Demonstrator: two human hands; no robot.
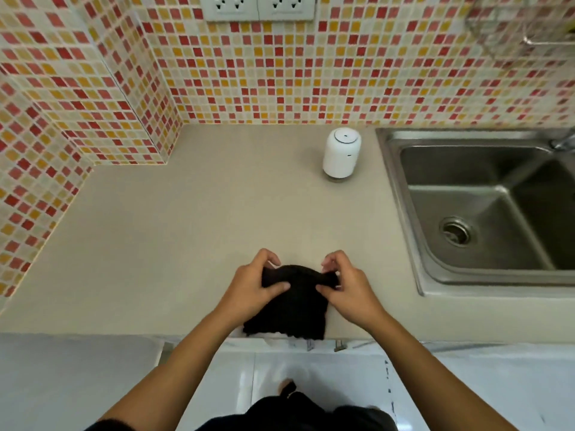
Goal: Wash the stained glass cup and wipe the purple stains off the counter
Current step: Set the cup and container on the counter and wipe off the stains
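Observation:
A black cloth (291, 309) lies on the beige counter (186, 231) near its front edge. My left hand (253, 283) pinches the cloth's upper left corner and my right hand (345, 284) pinches its upper right corner. The cloth's top edge is lifted and bunched between the two hands, while its lower part rests flat and slightly overhangs the counter's edge. I see no purple stains on the counter and no glass cup in view.
A white cylindrical dispenser (341, 154) stands at the back of the counter beside the steel sink (485, 213). Mosaic-tiled walls close the back and left. A faucet base (563, 141) and a wire rack (522, 29) are at the upper right.

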